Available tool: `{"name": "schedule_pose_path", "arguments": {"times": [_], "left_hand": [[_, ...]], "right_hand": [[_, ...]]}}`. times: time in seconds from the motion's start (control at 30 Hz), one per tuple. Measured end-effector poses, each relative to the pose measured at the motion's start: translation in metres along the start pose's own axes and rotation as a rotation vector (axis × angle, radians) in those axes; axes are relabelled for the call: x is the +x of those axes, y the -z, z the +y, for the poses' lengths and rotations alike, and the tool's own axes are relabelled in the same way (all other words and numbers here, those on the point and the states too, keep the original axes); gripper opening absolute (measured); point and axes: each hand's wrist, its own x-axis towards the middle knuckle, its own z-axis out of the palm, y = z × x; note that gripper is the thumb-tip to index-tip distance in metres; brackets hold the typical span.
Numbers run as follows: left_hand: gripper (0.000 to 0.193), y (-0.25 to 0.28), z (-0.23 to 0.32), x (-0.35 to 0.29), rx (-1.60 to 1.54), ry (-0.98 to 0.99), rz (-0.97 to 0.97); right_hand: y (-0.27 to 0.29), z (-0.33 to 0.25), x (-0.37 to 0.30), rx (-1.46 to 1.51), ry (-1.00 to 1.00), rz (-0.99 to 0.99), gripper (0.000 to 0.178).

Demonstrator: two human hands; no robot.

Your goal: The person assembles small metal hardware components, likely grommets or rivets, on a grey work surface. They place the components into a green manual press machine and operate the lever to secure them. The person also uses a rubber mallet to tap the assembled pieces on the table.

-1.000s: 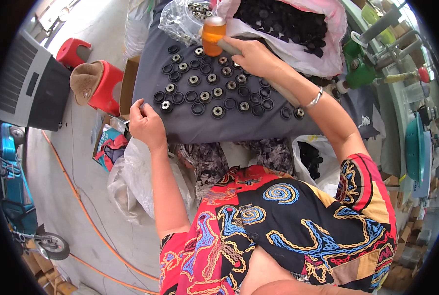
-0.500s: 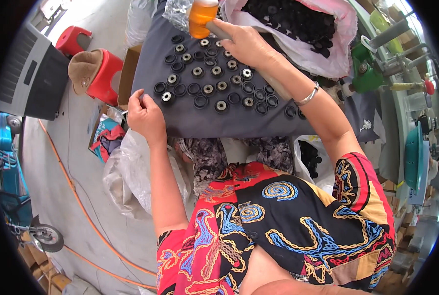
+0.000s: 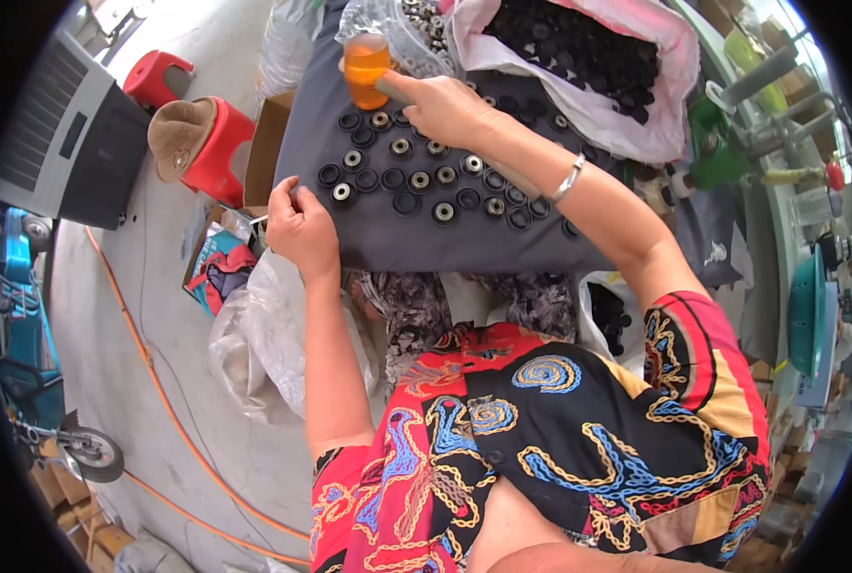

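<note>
Orange mallet (image 3: 367, 76) is toward the far left of the table (image 3: 416, 244), and we have our right hand (image 3: 445, 110) wrapped around its handle. At the table's left edge our left hand (image 3: 302, 231) curls its fingers; whether they pinch anything, we cannot tell. Black rings (image 3: 406, 195) lie on the table.
</note>
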Motion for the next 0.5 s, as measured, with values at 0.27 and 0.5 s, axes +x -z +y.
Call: {"name": "schedule_pose_path", "arguments": {"times": [0.27, 0.5], "left_hand": [[0.013, 0.000, 0.002, 0.001, -0.013, 0.035, -0.031], [0.014, 0.001, 0.002, 0.001, 0.022, 0.012, -0.029]], "right_hand": [[-0.006, 0.005, 0.005, -0.006, -0.031, -0.007, 0.056], [0.018, 0.009, -0.021, 0.140, 0.064, 0.138, 0.050]]}}
